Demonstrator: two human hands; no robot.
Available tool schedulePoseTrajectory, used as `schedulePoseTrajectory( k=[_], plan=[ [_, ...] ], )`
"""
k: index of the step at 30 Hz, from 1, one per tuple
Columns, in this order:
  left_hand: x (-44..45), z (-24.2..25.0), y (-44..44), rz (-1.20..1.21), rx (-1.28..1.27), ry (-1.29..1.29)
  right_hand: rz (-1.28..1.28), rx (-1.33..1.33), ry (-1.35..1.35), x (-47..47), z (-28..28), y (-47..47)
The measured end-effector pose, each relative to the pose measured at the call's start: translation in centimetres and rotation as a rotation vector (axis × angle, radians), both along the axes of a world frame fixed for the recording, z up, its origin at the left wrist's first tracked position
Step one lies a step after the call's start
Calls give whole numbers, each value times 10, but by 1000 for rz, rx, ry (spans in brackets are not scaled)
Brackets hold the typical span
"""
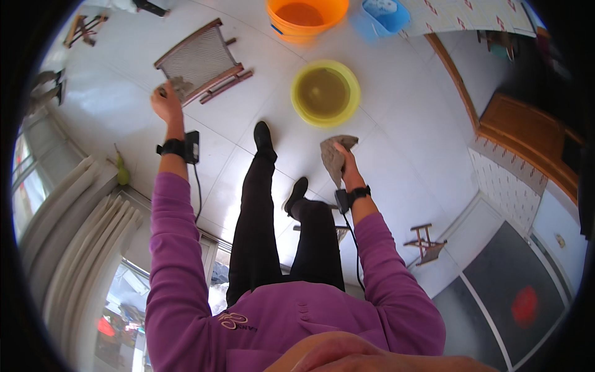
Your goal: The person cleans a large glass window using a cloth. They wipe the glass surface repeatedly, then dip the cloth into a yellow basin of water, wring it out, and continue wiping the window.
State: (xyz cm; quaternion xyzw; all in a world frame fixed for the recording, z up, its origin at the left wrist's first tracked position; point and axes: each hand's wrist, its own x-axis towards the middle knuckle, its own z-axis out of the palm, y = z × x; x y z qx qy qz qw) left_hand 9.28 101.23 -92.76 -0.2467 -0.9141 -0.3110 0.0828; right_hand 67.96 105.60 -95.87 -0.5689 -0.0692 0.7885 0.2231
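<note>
My left hand [166, 104] is raised at the upper left, its fingers closed on a crumpled grey-brown cloth [181, 85]. That cloth overlaps the near edge of a wooden folding stool [200, 53] with a woven seat; whether it touches the seat I cannot tell. My right hand [348, 162] grips another limp grey-brown cloth [332, 160], which hangs in a bunched wedge. Just beyond it on the floor stands a yellow plastic basin [297, 100] holding murky brownish water. Each wrist wears a black strap with a small cabled box.
An orange bucket [274, 23] and a blue plastic container [383, 28] stand past the basin. Small folding stools [423, 244] sit at right and far left [86, 30]. Curtains [88, 246] hang at left, near a green gourd [122, 174]. A wooden cabinet [525, 130] stands at right.
</note>
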Motion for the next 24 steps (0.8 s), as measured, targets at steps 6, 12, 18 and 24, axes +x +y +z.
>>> schedulePoseTrajectory(
  k=[6, 12, 18, 24],
  plan=[
    [-59, -60, 54, -106, -101, 50, 15, 45, -333, -31, -81, 41],
    [-28, -100, 57, -225, -473, -31, 217, 342, -559, -51, -181, 92],
    [126, -113, 20, -573, -164, -163, 268, 482, -728, -64, -251, 138],
    [325, -204, 39, -472, -262, -963, 19, 228, -260, -69, -231, 157]
  ],
)
